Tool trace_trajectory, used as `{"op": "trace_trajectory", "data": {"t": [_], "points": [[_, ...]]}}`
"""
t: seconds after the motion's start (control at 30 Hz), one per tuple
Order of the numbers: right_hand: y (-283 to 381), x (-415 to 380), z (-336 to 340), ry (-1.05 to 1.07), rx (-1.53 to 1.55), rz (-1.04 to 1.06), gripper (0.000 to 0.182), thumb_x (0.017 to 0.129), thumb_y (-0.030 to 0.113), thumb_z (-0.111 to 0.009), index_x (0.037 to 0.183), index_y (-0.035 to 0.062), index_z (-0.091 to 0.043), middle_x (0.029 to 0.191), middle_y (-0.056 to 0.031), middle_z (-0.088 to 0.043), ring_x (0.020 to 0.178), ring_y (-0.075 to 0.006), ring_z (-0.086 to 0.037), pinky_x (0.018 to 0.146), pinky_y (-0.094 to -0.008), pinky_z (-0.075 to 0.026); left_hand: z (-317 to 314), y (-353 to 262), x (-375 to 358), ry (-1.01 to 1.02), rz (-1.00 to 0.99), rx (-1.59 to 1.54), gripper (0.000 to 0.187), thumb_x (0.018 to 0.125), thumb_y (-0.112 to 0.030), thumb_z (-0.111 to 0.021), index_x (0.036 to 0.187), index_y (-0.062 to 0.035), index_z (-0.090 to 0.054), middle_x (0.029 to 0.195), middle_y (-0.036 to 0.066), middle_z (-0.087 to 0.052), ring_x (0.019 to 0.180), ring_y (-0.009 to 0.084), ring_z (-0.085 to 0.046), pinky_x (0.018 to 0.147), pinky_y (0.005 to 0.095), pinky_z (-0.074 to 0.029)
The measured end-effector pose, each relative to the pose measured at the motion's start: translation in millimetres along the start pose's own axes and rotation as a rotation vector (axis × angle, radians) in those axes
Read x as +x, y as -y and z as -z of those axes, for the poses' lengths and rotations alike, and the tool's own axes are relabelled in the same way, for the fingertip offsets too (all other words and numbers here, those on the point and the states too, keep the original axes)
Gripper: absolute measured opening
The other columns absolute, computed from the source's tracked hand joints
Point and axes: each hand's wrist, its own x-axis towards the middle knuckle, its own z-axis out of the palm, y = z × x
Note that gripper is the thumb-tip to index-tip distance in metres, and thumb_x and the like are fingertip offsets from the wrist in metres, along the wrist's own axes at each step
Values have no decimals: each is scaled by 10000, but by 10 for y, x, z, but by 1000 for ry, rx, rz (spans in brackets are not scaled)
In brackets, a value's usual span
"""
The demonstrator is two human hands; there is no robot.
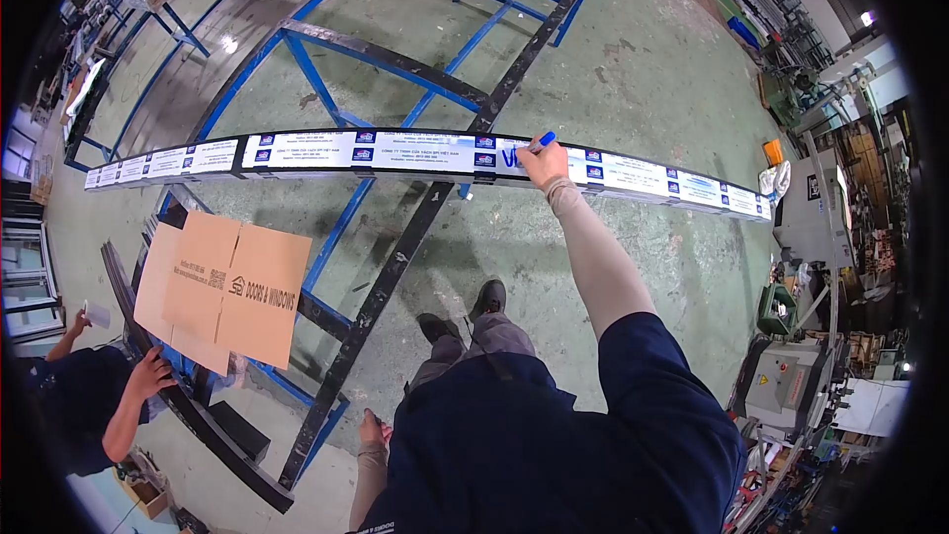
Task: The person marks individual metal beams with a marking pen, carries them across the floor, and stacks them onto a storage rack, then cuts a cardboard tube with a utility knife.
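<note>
A long bundle of profiles (415,155), wrapped in white film with blue printed labels, lies across a blue and black metal frame (395,247). My right hand (546,163) is closed around a blue marker (543,140) and rests at the top face of the bundle, right of its middle. Blue handwritten marks (510,156) show on the film just left of that hand. Low beside my body, my left hand (374,429) has its fingers curled; something small and dark red may be in it, too small to name.
A co-worker's hand (150,374) touches a dark profile at the lower left, near a flattened cardboard box (237,282). The co-worker's other hand (79,321) is by a white roll (97,314). A grey machine (781,384) stands at the right.
</note>
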Motion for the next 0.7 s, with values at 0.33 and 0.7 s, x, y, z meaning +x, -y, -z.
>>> {"op": "trace_trajectory", "data": {"t": [0.33, 0.7], "points": [[-203, 1, 114, -142, 80, -103, 318, 771, 331, -720, 877, 31, -704, 815, -193, -721, 773, -331, -719, 713, -388, -558, -10, -49, 124, 26, -59, 31, 530, 970, -592, -462, 780, -101, -518, 641, 45, -538, 525, 181, -557, 506, 354, -524], [-564, -103, 432, -355, -17, -264, 340, 752, 381, -724, 865, 60, -708, 811, -194, -715, 812, -371, -703, 739, -433, -550, -32, 1, 344, 84, -343, 111, 522, 985, -565, -460, 757, -97, -493, 634, 48, -525, 521, 171, -544, 509, 340, -533]]}}
